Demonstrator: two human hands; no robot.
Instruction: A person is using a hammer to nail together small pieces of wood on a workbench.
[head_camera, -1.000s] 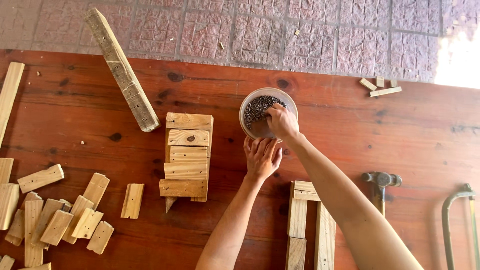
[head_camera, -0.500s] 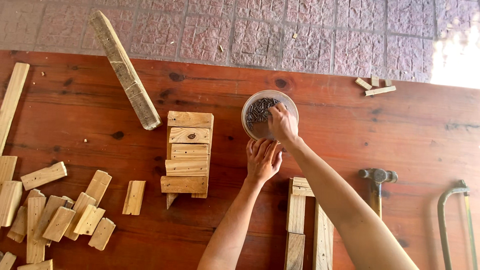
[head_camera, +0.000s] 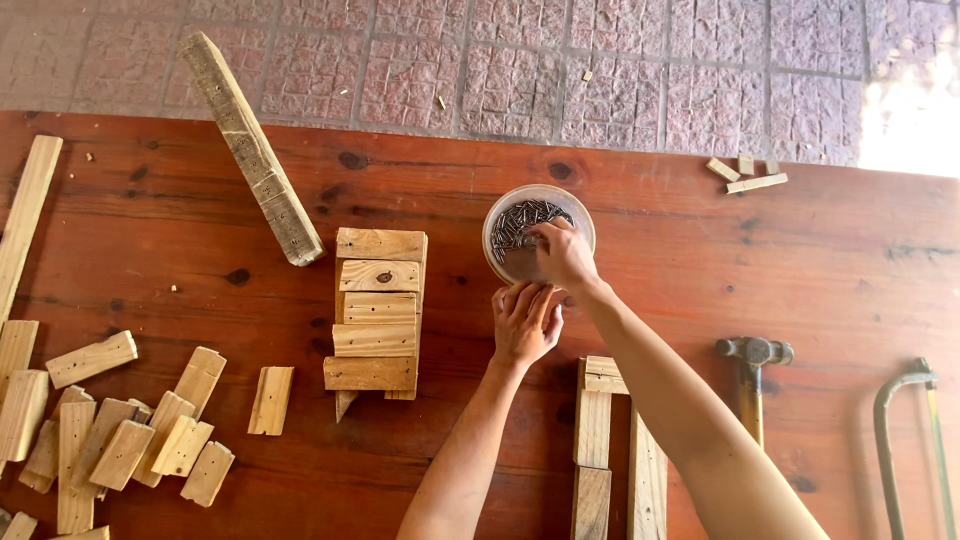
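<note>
- The right hand (head_camera: 563, 256) dips pinched fingers into the round clear plastic tub of dark nails (head_camera: 521, 222); its grasp cannot be told.
- The left hand (head_camera: 524, 322), cupped half open just near of the tub, has contents that are hidden.
- A stack of pale wooden slats (head_camera: 376, 310) lies left.

Right hand (head_camera: 562, 255) hides part of the nails (head_camera: 520, 222) — fingertips unseen.

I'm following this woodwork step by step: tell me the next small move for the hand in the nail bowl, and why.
Probably lift the right hand out with a few nails pinched and drop them into the left hand. Its fingertips are down among the nails in the bowl, and the left hand waits right beside the rim.
</note>
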